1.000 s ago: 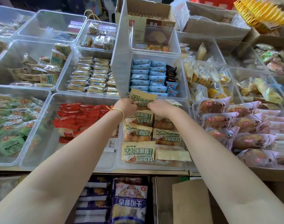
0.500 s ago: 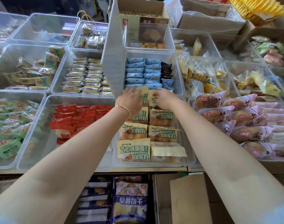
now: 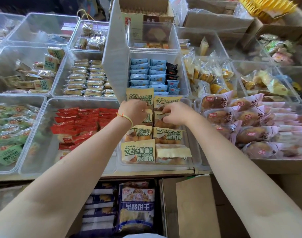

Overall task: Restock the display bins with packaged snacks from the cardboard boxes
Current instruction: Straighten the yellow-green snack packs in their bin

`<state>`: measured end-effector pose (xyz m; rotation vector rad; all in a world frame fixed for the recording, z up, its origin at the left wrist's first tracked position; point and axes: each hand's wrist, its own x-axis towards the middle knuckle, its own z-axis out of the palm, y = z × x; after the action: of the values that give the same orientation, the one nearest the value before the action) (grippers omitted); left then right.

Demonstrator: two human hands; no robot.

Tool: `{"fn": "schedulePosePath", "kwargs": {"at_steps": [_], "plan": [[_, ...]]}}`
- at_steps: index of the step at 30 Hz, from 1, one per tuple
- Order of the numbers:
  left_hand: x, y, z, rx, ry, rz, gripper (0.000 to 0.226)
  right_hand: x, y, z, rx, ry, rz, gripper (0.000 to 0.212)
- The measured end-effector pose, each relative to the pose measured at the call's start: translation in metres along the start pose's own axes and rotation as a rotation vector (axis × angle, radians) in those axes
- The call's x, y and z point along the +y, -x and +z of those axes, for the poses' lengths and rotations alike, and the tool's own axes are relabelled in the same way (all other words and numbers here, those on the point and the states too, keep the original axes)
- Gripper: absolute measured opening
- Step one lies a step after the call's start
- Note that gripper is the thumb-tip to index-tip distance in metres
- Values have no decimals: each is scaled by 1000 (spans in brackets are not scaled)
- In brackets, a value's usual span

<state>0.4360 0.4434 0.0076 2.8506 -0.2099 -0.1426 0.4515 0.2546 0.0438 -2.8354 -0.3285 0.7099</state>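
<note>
Mostly yellow-green snack packs (image 3: 138, 152), overlapping.

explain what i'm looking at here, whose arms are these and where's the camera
There is no machine here. These are a person's two bare arms, filmed by a wide-angle camera worn on their head, looking forward and down, so you see roughly what they see.

In front of them is a display of clear plastic bins full of wrapped snacks. The middle bin holds two rows of yellow-and-green packets. To its left are red packets, to its right pink bread packs, and behind it blue packets.

The left hand, with a thin band on its wrist, and the right hand are both pinching packets near the back of the middle bin, seemingly tidying the rows. Below the display sit open cardboard boxes.
</note>
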Motion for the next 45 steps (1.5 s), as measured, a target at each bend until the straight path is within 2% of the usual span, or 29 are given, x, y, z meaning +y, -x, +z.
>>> {"fn": "schedulePosePath", "kwargs": {"at_steps": [2,4,9,11,14,16,17,19,21,22,25,29,31,33,34,35,36,38,39,41,42,45], "plan": [[3,-6,2,-11,-16,-6,26,-3,-8,7,117,105,-11,24],[9,-11,5,-40,11,1,28,-7,-17,11,232,98,-11,25],[15,-11,12,-22,93,-38,24,0,-20,15,265,-21,-32,22],[13,-4,11,6,139,-22,22,5,-7,17,352,-75,-92,22],[14,20,3,218,190,82,15,7,17,20,494,-111,-155,22],[16,38,-3,347,174,159,10,4,31,23,407,-132,-154,29],[17,45,-6,308,139,183,12,2,36,26,328,-121,-150,29],[18,52,-8,49,-31,177,25,-2,41,33,194,-38,-135,29],[16,51,-3,-176,-160,119,40,-4,40,40,150,39,-89,23],[16,49,-1,-210,-152,90,36,-4,40,43,162,47,-72,17],[22,39,6,-146,-28,13,29,-6,42,45,202,72,-53,30],[31,39,11,-103,74,-1,31,-3,48,49,265,31,-75,26],[29,55,10,25,197,39,25,-2,61,52,369,-60,-147,19],[27,78,6,251,300,83,21,-2,80,56,516,-155,-214,19],[27,89,2,291,295,95,22,-2,90,58,521,-176,-236,22],[26,98,0,233,262,105,21,-1,97,61,444,-187,-247,26],[25,104,0,88,192,102,20,-1,101,65,307,-168,-222,30],[24,107,4,-226,-8,79,49,1,103,74,50,-31,-139,44],[22,106,8,-312,-77,58,64,3,101,80,8,25,-119,44],[22,104,12,-329,-148,32,63,5,98,87,60,37,-78,19],[23,103,14,-312,-173,35,54,5,98,87,72,10,-58,17],[26,103,18,-240,-208,31,34,3,93,78,23,-62,-31,33]]}}
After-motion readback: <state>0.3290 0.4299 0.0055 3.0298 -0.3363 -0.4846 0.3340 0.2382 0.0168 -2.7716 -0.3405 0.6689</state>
